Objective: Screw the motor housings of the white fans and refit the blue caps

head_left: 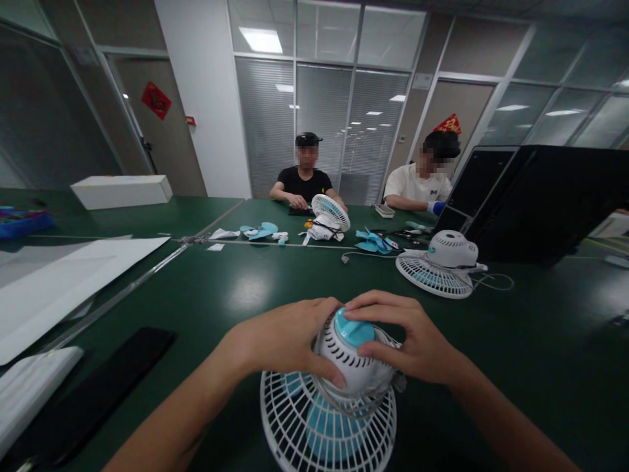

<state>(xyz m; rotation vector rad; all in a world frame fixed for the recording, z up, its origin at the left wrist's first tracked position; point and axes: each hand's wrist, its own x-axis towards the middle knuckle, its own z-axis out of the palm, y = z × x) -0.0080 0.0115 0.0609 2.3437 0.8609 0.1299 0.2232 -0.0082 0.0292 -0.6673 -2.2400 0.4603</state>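
Observation:
A small white fan (344, 377) with a round slotted housing and a wire grille stands near me at the table's front. Blue blades show through its grille. My left hand (289, 334) wraps around the left side of the housing, thumb on the near face. On top of the housing sits a blue knob (352, 328). My right hand (407, 331) grips this knob, fingers over its far side and thumb at its near right edge. A cord is wound around the housing below my hands.
A second white fan (437, 265) lies grille-down at the right, before a large black monitor (545, 203). Across the green table (221, 282), two people sit near another fan (330, 216) and loose blue blades (376, 241). A black case (98, 387) lies at left.

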